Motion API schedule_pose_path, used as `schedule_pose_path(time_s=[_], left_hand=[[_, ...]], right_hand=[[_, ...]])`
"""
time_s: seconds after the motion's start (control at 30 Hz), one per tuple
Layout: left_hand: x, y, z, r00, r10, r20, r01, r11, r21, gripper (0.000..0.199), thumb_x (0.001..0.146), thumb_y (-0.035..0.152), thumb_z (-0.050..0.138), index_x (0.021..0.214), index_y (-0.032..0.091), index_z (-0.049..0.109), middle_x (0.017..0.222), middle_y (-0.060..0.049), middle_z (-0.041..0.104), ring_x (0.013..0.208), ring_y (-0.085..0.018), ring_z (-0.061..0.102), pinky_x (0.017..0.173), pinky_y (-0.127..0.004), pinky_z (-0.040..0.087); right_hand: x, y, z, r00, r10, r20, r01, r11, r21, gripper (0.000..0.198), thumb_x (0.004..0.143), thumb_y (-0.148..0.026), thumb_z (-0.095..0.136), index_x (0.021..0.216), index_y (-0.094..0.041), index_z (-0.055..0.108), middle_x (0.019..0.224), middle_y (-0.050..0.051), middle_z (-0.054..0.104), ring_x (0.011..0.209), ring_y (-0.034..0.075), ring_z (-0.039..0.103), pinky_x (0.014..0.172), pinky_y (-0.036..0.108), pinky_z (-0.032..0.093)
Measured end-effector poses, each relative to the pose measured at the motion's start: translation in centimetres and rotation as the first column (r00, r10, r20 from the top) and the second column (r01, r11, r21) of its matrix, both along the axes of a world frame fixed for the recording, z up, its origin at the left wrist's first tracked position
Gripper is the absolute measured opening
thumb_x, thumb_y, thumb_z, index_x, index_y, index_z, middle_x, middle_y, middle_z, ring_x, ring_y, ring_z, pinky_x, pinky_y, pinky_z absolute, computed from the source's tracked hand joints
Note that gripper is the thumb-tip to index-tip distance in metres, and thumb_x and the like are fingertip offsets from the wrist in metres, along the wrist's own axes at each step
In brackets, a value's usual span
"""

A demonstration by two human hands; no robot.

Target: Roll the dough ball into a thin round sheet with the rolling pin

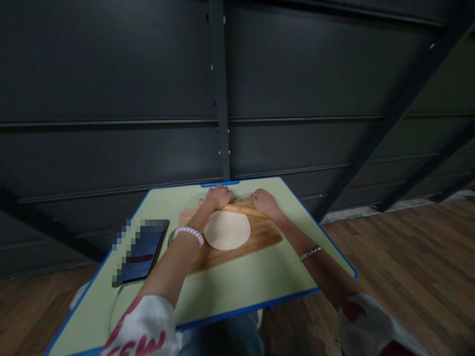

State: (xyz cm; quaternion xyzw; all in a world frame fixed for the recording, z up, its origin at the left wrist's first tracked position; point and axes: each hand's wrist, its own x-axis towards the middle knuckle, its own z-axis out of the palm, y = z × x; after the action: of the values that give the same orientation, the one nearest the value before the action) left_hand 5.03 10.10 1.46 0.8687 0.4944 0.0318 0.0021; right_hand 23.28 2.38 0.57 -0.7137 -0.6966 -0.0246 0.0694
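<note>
A wooden rolling pin (242, 209) lies across the far part of a wooden board (261, 236). My left hand (219, 196) is closed over the pin near its left end. Toward the other end, my right hand (264, 201) rests on it with curled fingers. On the near side of the pin, a thin round sheet of pale dough (227, 231) lies flat on the board. The pin touches or covers the sheet's far edge; exactly how much is hidden.
The board rests on a small pale green table (245, 291) with a blue rim. At the left lies a tablet (143, 252), partly pixelated, with a white cable (113, 301). A dark panelled wall (148, 89) stands behind the table, above a wooden floor (415, 242).
</note>
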Motion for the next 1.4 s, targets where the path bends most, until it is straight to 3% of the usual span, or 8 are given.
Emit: schedule_pose_path(time_s=[0.17, 0.37, 0.5, 0.63, 0.77, 1.03, 1.23, 1.4], left_hand=[[-0.8, -1.3, -0.1, 1.000, -0.008, 0.018, 0.007, 1.000, 0.013, 0.049, 0.090, 0.042, 0.021, 0.119, 0.017, 0.052, 0.130, -0.011, 0.052, 0.123, -0.023, 0.043, 0.101, -0.046, 0.030], [-2.2, -3.8, -0.2, 0.999, -0.034, 0.036, 0.033, 0.999, 0.014, 0.046, 0.093, 0.036, 0.021, 0.130, 0.021, 0.043, 0.140, -0.007, 0.043, 0.132, -0.019, 0.032, 0.109, -0.045, 0.014], [-2.7, -5.2, 0.0, 0.998, -0.030, 0.062, 0.028, 0.999, 0.035, 0.036, 0.093, 0.036, 0.036, 0.123, 0.022, 0.050, 0.132, -0.008, 0.049, 0.124, -0.022, 0.042, 0.105, -0.046, 0.026], [-2.9, -6.4, 0.4, 0.997, -0.039, 0.068, 0.036, 0.998, 0.051, 0.037, 0.087, 0.036, 0.053, 0.119, 0.016, 0.051, 0.121, -0.009, 0.053, 0.104, -0.022, 0.055, 0.087, -0.044, 0.047], [-3.4, -7.5, 0.6, 0.997, -0.043, 0.063, 0.040, 0.998, 0.056, 0.035, 0.088, 0.034, 0.053, 0.118, 0.016, 0.052, 0.118, -0.009, 0.054, 0.100, -0.020, 0.056, 0.083, -0.042, 0.049], [-5.5, -8.7, -0.1, 0.999, -0.049, 0.009, 0.049, 0.998, 0.044, 0.043, 0.092, 0.020, 0.026, 0.130, 0.021, 0.046, 0.140, -0.008, 0.043, 0.130, -0.019, 0.036, 0.110, -0.041, 0.019], [-6.1, -10.0, 0.0, 0.997, -0.077, -0.022, 0.078, 0.995, 0.067, 0.049, 0.089, 0.018, 0.019, 0.128, 0.019, 0.049, 0.140, -0.007, 0.043, 0.131, -0.018, 0.035, 0.112, -0.043, 0.013], [-6.6, -10.8, -0.3, 0.996, -0.056, 0.067, 0.051, 0.996, 0.078, 0.051, 0.092, 0.025, 0.015, 0.132, 0.015, 0.044, 0.142, -0.009, 0.040, 0.133, -0.019, 0.032, 0.112, -0.042, 0.014]], right_hand=[[-0.9, -2.6, -0.4, 0.998, 0.044, -0.049, -0.046, 0.999, -0.030, 0.048, 0.097, -0.035, 0.016, 0.131, -0.018, 0.046, 0.143, 0.011, 0.038, 0.134, 0.025, 0.027, 0.105, 0.047, 0.026], [-2.9, -5.5, -0.1, 0.990, 0.025, -0.137, -0.029, 0.999, -0.025, 0.058, 0.096, -0.047, 0.006, 0.138, -0.021, 0.036, 0.146, 0.008, 0.034, 0.135, 0.022, 0.024, 0.107, 0.049, 0.019], [-4.1, -6.9, -0.1, 0.995, 0.029, -0.099, -0.023, 0.997, 0.068, 0.057, 0.096, -0.046, 0.011, 0.135, -0.017, 0.041, 0.144, 0.011, 0.037, 0.136, 0.020, 0.022, 0.109, 0.046, 0.016], [-5.1, -8.2, 0.0, 0.997, -0.021, -0.073, 0.030, 0.993, 0.118, 0.063, 0.095, -0.047, 0.010, 0.132, -0.009, 0.044, 0.137, 0.018, 0.044, 0.131, 0.024, 0.032, 0.106, 0.044, 0.021], [-6.4, -9.7, 0.3, 0.996, -0.077, -0.046, 0.083, 0.988, 0.131, 0.063, 0.095, -0.046, 0.012, 0.133, -0.004, 0.040, 0.131, 0.023, 0.048, 0.123, 0.028, 0.043, 0.099, 0.040, 0.032], [-9.3, -12.9, -0.5, 0.991, -0.135, 0.017, 0.130, 0.976, 0.174, 0.060, 0.094, -0.044, 0.027, 0.131, 0.001, 0.042, 0.134, 0.029, 0.042, 0.125, 0.034, 0.041, 0.100, 0.046, 0.031], [-10.3, -14.3, -1.0, 0.989, -0.141, 0.050, 0.130, 0.976, 0.177, 0.055, 0.093, -0.035, 0.033, 0.133, 0.003, 0.040, 0.133, 0.029, 0.042, 0.125, 0.034, 0.041, 0.100, 0.046, 0.033], [-10.6, -15.7, -1.1, 0.994, -0.088, 0.062, 0.072, 0.972, 0.223, 0.048, 0.089, -0.013, 0.030, 0.134, 0.000, 0.040, 0.137, 0.025, 0.040, 0.129, 0.030, 0.037, 0.105, 0.045, 0.028]])
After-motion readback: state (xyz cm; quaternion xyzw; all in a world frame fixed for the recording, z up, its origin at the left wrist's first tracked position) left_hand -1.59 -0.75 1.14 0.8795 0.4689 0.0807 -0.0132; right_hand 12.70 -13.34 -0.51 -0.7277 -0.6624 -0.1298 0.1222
